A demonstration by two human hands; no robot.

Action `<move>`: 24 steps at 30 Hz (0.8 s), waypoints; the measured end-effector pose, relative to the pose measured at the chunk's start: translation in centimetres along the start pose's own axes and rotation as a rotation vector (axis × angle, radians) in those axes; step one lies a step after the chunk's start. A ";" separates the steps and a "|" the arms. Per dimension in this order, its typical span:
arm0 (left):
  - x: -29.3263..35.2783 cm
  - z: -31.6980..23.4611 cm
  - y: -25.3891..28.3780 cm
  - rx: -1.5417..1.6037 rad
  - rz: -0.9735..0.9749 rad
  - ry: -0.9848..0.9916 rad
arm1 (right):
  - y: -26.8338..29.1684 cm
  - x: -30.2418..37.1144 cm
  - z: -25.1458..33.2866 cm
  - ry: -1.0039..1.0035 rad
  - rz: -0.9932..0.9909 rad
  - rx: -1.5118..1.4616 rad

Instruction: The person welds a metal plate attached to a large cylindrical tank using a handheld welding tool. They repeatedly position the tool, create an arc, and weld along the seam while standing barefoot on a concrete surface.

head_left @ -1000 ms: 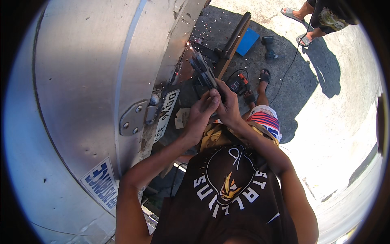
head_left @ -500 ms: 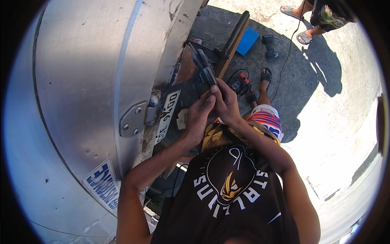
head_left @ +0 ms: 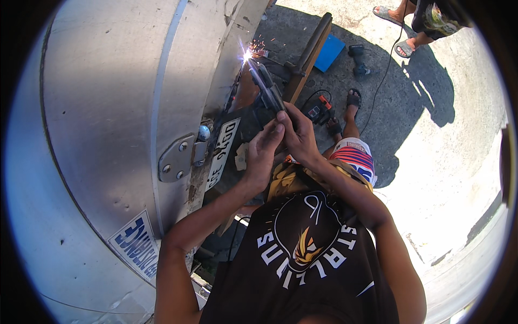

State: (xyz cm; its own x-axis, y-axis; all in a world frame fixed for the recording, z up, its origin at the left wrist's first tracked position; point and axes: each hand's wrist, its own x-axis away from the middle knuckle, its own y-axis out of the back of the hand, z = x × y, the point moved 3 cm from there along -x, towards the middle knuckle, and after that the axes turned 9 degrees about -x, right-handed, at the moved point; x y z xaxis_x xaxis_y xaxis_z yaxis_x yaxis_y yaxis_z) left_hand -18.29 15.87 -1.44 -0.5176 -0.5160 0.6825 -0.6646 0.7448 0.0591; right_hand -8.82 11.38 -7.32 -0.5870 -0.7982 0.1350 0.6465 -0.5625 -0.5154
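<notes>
The right hand (head_left: 300,137) is closed around the handle of a dark welding tool (head_left: 267,92), with the left hand (head_left: 263,154) pressed against it — whether the left also grips the handle I cannot tell. The tool slants up and away to a bright spark (head_left: 247,56) at the edge of a big metal panel (head_left: 186,81) — a hinge (head_left: 177,159) and a number plate (head_left: 223,154) are nearer the body, a wooden board (head_left: 305,73) and a blue sheet (head_left: 328,54) to the right.
</notes>
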 end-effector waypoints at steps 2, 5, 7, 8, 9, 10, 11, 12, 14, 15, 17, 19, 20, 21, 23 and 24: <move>0.0 0.1 0.1 -0.009 -0.002 0.000 | 0.1 0.1 0.0 -0.022 0.007 0.007; -0.1 0.2 0.1 -0.018 -0.001 -0.005 | 0.1 0.1 0.0 0.001 -0.001 0.000; -0.1 0.3 0.1 -0.013 0.001 -0.003 | -0.1 0.2 -0.2 -0.016 0.003 0.009; -0.1 0.3 0.1 -0.016 0.003 -0.004 | 0.0 0.2 -0.2 -0.011 -0.010 0.005; -0.1 0.3 0.1 -0.014 0.004 -0.005 | -0.1 0.2 -0.3 -0.009 0.006 0.000; 0.0 0.2 0.1 -0.008 0.006 -0.011 | 0.0 0.1 -0.2 0.007 0.007 -0.013; 0.0 0.3 0.1 -0.014 0.002 0.012 | 0.1 0.1 -0.2 0.015 0.024 -0.025; 0.2 0.3 0.1 -0.015 -0.001 0.029 | 0.3 0.1 -0.4 -0.091 0.039 -0.170; 0.3 0.3 0.2 -0.039 -0.001 0.070 | 0.7 0.2 -0.7 -0.327 0.118 -0.464; 0.4 0.2 0.3 -0.063 0.001 0.095 | 0.9 0.2 -0.7 -0.398 0.141 -0.646; 0.5 0.2 0.2 -0.073 -0.003 0.117 | 1.0 0.2 -0.8 -0.578 0.161 -0.964; 0.5 0.1 0.0 -0.046 -0.014 0.112 | 1.1 -0.1 -0.5 -0.312 0.127 -0.526; 0.5 0.0 -0.1 -0.022 -0.011 0.057 | 1.1 -0.1 -0.2 -0.188 0.093 -0.282; 0.4 -0.1 -0.4 0.001 -0.008 0.002 | 0.9 0.0 0.2 -0.047 0.052 -0.099; 0.3 -0.2 -0.5 0.017 0.004 -0.044 | 0.4 0.4 1.2 0.245 0.027 0.260; 0.2 -0.2 -0.4 0.010 0.013 -0.034 | 0.3 0.5 1.1 0.154 0.010 0.211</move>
State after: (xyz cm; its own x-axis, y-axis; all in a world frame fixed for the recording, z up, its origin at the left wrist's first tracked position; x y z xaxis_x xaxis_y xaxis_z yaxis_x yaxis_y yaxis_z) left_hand -18.03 15.49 -1.18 -0.5443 -0.5207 0.6577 -0.6632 0.7472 0.0427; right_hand -8.38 10.59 -6.49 -0.6370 -0.7708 -0.0076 0.7304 -0.6005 -0.3255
